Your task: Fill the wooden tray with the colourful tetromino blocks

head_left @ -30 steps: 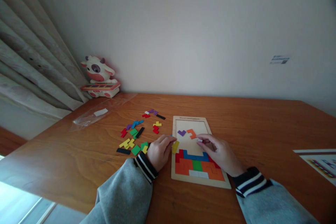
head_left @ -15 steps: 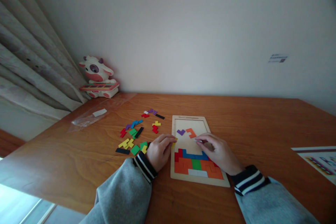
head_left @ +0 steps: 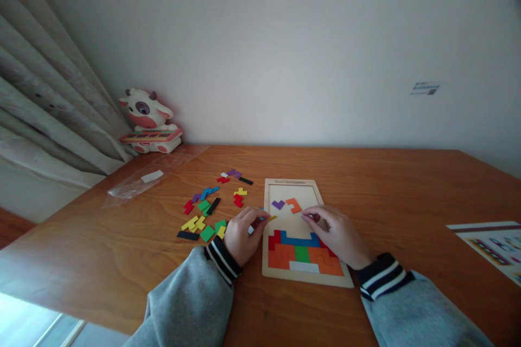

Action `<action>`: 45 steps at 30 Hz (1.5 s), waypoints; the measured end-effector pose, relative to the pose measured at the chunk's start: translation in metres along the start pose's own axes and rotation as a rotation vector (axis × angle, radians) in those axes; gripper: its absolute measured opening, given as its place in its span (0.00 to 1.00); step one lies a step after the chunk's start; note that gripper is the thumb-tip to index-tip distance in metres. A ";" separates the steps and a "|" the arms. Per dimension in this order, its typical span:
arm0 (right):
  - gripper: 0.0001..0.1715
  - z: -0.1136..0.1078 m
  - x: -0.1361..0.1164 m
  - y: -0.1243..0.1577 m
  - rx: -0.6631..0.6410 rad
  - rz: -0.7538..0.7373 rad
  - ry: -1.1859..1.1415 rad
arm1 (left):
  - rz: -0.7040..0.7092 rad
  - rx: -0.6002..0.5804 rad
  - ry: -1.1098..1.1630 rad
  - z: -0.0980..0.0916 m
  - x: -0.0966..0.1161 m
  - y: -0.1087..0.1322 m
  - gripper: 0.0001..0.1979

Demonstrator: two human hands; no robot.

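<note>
A wooden puzzle board [head_left: 291, 187] lies on the table in front of me. Its near rows are filled with red, blue, orange, green and white pieces. A purple piece [head_left: 278, 204] and an orange piece [head_left: 293, 205] lie loose in its far part. My left hand [head_left: 242, 234] rests at the board's left edge, fingers curled round a yellow piece [head_left: 272, 218] that sticks out over the board. My right hand [head_left: 334, 234] lies on the board's right side, fingertips pinched on a small piece I cannot make out.
Several loose coloured pieces [head_left: 207, 210] lie scattered left of the board. A clear plastic bag [head_left: 138, 183] and a cow toy [head_left: 147, 119] sit at the far left by the curtain. A printed sheet [head_left: 490, 241] lies at the table's right edge.
The yellow piece in my left hand has turned and drawn in, showing less over the board. My right hand stays in place. The view has shifted slightly.
</note>
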State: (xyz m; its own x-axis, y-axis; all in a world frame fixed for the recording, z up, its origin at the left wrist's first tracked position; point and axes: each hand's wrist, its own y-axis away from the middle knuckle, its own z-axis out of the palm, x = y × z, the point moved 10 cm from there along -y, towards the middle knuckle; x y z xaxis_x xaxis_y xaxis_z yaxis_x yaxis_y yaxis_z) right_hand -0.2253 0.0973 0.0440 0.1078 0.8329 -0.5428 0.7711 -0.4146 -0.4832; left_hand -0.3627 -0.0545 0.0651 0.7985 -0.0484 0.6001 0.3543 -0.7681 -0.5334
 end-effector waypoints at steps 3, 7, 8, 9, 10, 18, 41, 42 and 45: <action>0.10 -0.001 0.006 0.001 0.016 0.034 0.023 | -0.031 0.012 0.066 0.002 -0.006 0.002 0.06; 0.12 -0.008 0.016 0.002 0.091 0.096 0.010 | -0.018 0.002 0.071 0.005 -0.006 0.003 0.10; 0.12 -0.010 0.018 0.002 0.110 0.107 0.003 | -0.007 -0.007 0.052 0.005 -0.004 0.002 0.11; 0.12 -0.012 0.019 0.002 0.126 0.117 -0.003 | 0.002 -0.018 0.035 0.005 -0.003 0.002 0.12; 0.12 -0.014 0.021 0.002 0.140 0.126 -0.009 | 0.009 -0.025 0.023 0.005 -0.001 0.002 0.13; 0.13 -0.012 0.001 -0.001 0.080 0.030 -0.087 | 0.150 -0.011 0.056 -0.002 0.022 0.001 0.08; 0.08 0.025 -0.048 0.005 -0.138 0.014 -0.353 | 0.310 -0.056 -0.079 0.006 0.042 0.008 0.13; 0.08 0.024 -0.048 0.005 -0.127 0.006 -0.344 | 0.311 -0.066 -0.072 0.008 0.041 0.008 0.13; 0.09 0.021 -0.045 0.005 -0.067 0.007 -0.330 | 0.295 -0.063 -0.055 0.009 0.036 0.007 0.11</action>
State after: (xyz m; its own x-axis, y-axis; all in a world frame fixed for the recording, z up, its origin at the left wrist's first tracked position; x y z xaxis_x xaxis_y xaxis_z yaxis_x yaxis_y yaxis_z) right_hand -0.2396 0.0504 0.0521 -0.0871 0.6621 -0.7443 0.8120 -0.3856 -0.4381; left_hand -0.3272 -0.0556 0.0772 0.8884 -0.2419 0.3902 0.0735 -0.7640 -0.6410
